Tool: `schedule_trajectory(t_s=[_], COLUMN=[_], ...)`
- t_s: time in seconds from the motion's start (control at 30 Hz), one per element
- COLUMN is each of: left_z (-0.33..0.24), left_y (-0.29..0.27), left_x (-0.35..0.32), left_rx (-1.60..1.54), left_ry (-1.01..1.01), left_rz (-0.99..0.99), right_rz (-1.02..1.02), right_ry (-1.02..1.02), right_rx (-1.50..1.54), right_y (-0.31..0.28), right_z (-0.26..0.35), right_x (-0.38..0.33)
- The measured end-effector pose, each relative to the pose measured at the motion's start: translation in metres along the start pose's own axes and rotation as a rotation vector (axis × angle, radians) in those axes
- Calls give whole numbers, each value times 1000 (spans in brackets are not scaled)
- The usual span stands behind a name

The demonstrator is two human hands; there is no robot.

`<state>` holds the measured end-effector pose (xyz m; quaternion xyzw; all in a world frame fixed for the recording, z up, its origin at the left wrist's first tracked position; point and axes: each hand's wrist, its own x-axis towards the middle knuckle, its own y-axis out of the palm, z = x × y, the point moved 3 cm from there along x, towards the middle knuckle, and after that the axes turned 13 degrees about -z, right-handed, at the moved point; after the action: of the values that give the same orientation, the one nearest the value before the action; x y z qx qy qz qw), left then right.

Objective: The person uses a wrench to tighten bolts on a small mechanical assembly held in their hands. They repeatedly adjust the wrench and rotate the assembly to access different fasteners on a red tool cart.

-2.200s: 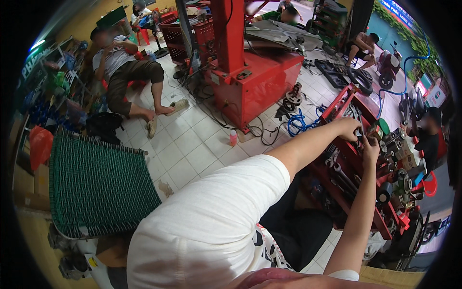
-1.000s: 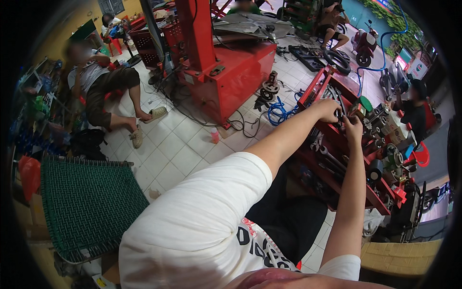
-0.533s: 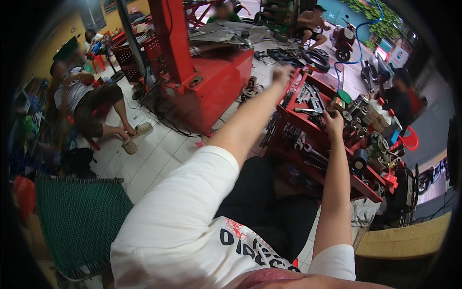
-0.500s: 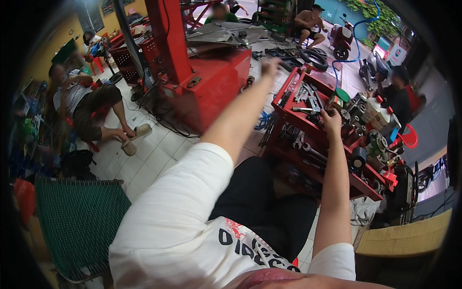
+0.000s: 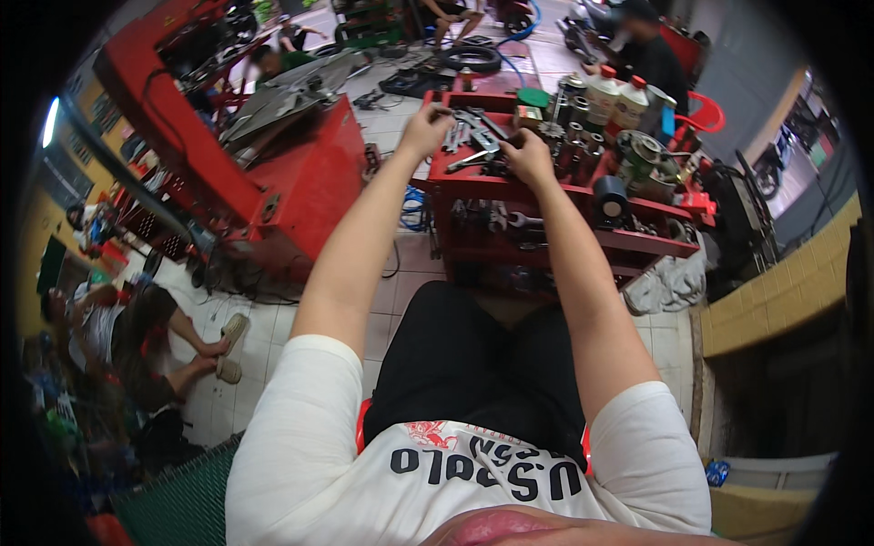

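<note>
A red tool cart (image 5: 496, 189) stands before my knees, and its top tray holds several metal wrenches (image 5: 482, 138). My left hand (image 5: 426, 132) hovers at the tray's left side, fingers loosely bent and a little apart, with nothing visible in them. At the wrenches' right side, my right hand (image 5: 528, 155) has its fingers curled together and pointing down into the tray. Whatever it grips, if anything, is hidden by the fingers. A silver tool (image 5: 469, 161) lies near the tray's front edge between both hands. More wrenches (image 5: 523, 219) sit on the shelf below.
White bottles with red caps (image 5: 626, 106), a green lid (image 5: 533, 96) and metal cans crowd the cart's right side. A large red machine (image 5: 300, 182) stands to the left. Someone sits at far left (image 5: 137, 337); another person in black (image 5: 651, 59) is behind the cart.
My view has turned toward the cart. My left hand, blurred and stretched out beyond the cart before, has come back to the tray's left side. My right hand stays at the tray.
</note>
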<state>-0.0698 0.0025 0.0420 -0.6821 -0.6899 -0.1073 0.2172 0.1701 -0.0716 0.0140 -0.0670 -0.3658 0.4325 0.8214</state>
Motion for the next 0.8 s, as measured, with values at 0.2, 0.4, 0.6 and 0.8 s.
schedule_trajectory(t_s=[0.2,0.4,0.6,0.8], left_z=[-36,-8,-10,-16], left_y=[73,62,65,66], left_x=[-77,-52,-52,-55], left_rx=[494,359,416,423], left_ry=[451,182,101,94], left_rz=[63,94,20,50], right_rz=[-97,75,-39,-50], right_ry=[12,-47,-78,-23], right_rx=[25,78,91,69], right_y=[-15,3,12,8], right_z=[-7,9,18,8], right_x=[-4,8,9,7])
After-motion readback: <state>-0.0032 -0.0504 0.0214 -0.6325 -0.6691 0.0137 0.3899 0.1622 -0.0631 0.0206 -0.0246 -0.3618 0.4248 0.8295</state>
